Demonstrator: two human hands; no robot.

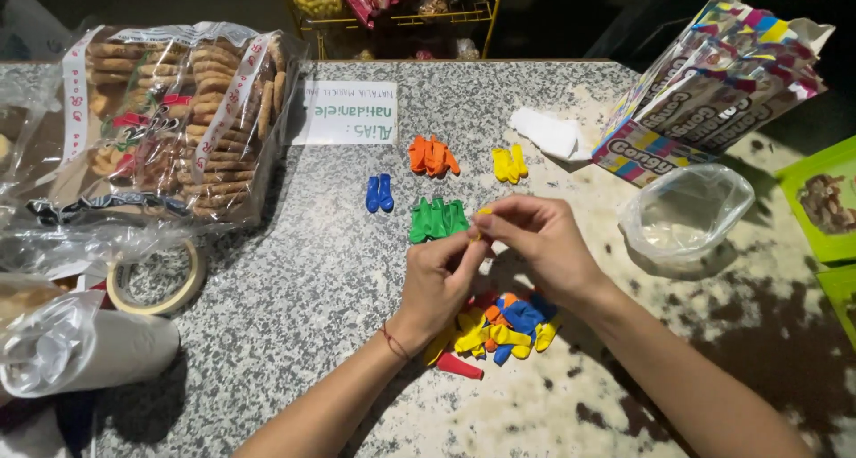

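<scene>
So both my hands are pinched together right over the middle of the speckled grey granite countertop, fingertips meeting on one small yellow-orange rubber balloon. My left hand comes up from below and grips its lower end, my right hand clamps the upper bit from the right. As far as I can tell the balloon runs roughly up-down between the two grips, slightly tilted, but it's mostly hidden by my fingers, so I can't say which end is the neck.

Just beneath my wrists sits the unsorted mixed heap of yellow, blue, orange and red balloons. Beyond my hands, further up the counter, are little colour groups: green balloons nearly touching my left fingers, blue pair further left, orange bunch and yellow pair behind. The yellow pair lies straight ahead of my right hand, which is the nearer one to it.
</scene>
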